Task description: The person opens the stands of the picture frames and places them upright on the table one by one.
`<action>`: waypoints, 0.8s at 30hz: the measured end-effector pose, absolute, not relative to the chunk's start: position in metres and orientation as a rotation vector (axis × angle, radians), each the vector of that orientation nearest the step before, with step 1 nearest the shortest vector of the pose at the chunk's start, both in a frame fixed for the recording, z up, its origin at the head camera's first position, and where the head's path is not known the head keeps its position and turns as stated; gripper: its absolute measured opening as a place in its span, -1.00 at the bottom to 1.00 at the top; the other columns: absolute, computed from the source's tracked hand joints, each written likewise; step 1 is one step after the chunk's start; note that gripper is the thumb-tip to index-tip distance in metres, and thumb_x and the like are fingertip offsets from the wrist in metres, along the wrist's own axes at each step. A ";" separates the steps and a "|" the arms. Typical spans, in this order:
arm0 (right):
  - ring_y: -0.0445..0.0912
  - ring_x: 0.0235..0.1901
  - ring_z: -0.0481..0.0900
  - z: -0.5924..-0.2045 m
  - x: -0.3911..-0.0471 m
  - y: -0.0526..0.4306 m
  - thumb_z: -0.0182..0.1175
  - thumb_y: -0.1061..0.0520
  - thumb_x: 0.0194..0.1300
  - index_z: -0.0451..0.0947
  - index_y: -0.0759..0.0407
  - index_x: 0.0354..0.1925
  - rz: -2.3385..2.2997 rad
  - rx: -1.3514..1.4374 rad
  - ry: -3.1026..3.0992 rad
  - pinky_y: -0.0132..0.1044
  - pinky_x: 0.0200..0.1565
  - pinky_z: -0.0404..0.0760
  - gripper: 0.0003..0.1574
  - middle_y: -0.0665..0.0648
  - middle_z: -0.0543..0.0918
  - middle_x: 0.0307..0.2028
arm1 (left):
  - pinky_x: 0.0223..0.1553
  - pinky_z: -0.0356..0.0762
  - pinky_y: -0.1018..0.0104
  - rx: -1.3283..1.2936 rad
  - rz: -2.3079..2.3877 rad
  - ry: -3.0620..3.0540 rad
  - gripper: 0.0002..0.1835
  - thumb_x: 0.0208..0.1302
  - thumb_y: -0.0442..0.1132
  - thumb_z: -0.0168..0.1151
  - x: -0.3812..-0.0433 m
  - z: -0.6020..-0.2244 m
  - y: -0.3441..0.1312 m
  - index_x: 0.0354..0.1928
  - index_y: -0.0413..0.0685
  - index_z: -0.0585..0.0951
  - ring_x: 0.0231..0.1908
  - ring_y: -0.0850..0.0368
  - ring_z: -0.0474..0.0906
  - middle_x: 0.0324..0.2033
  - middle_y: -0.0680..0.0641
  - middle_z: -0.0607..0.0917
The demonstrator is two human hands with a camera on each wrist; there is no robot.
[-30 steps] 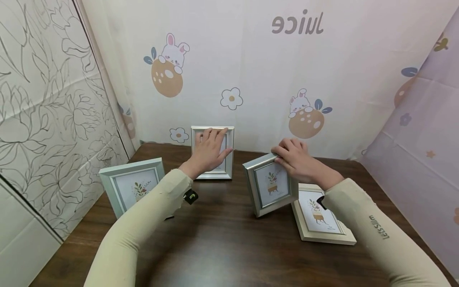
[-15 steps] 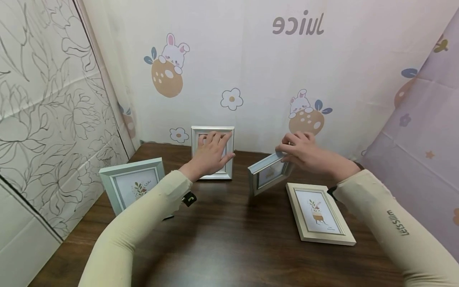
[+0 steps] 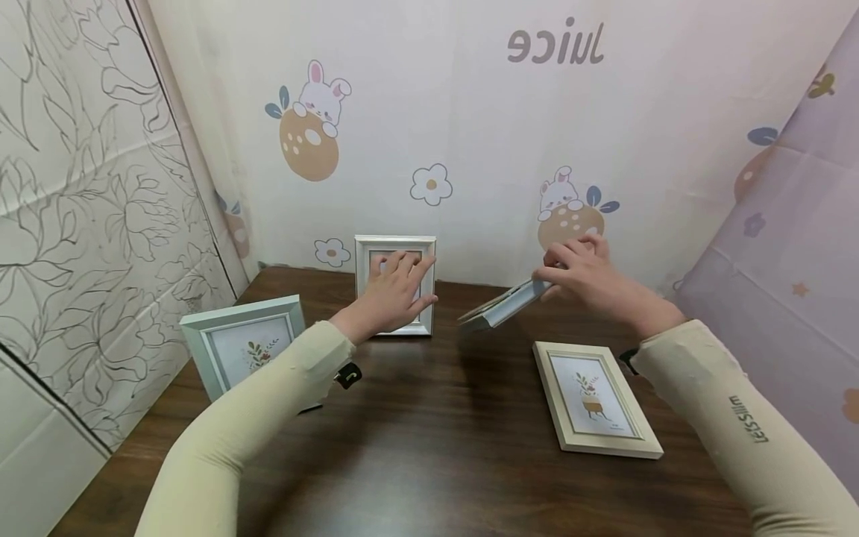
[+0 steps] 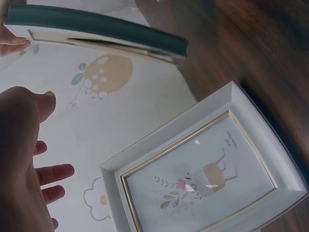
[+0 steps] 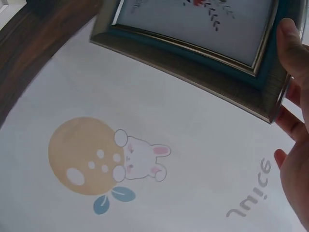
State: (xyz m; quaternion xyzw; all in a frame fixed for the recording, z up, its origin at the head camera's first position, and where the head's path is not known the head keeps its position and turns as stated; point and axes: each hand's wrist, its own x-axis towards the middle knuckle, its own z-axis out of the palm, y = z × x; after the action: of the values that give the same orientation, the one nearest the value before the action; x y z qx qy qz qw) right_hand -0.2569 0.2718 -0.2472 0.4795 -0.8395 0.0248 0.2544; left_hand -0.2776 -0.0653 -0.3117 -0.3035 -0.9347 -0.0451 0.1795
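My right hand (image 3: 580, 272) pinches one edge of a dark bronze and teal picture frame (image 3: 510, 302). That frame is off the table and tipped steeply, so mainly its thin side shows in the head view. In the right wrist view, the thumb presses on the frame's front border (image 5: 193, 75). My left hand (image 3: 396, 294) hovers in front of a white picture frame (image 3: 429, 291) that stands upright by the back wall. From the left wrist view, its fingers (image 4: 55, 174) are spread loosely, apart from the white frame (image 4: 236, 104).
A pale green picture frame (image 3: 194, 343) stands at the left, partly covered by the left sleeve. Flat at the right lies a cream picture frame (image 3: 611, 447). The dark wooden table (image 3: 429, 447) ends at a printed cloth wall (image 3: 483, 149).
The right hand has lifted the bronze and teal frame slightly back and tilted it from nearly upright towards flat. The left hand has dropped a little from the white frame's top.
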 end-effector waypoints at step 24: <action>0.30 -0.20 0.36 -0.254 -0.249 0.291 0.44 0.56 -0.26 0.57 0.13 -0.05 0.148 1.266 -1.974 0.40 -0.06 -0.04 -0.26 0.34 0.43 -0.23 | 0.20 0.05 -0.18 -0.961 -0.119 -2.551 -0.31 0.47 0.13 0.06 -0.268 -0.319 -0.083 0.48 -0.06 0.25 0.30 -0.09 0.17 0.29 -0.15 0.35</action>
State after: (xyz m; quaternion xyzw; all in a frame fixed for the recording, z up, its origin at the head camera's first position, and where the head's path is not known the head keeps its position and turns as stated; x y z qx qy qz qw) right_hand -0.2486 0.2908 -0.2540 0.4972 -0.7750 0.0583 0.3856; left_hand -0.2683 -0.0834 -0.3185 -0.3448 -0.9150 -0.0428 0.2049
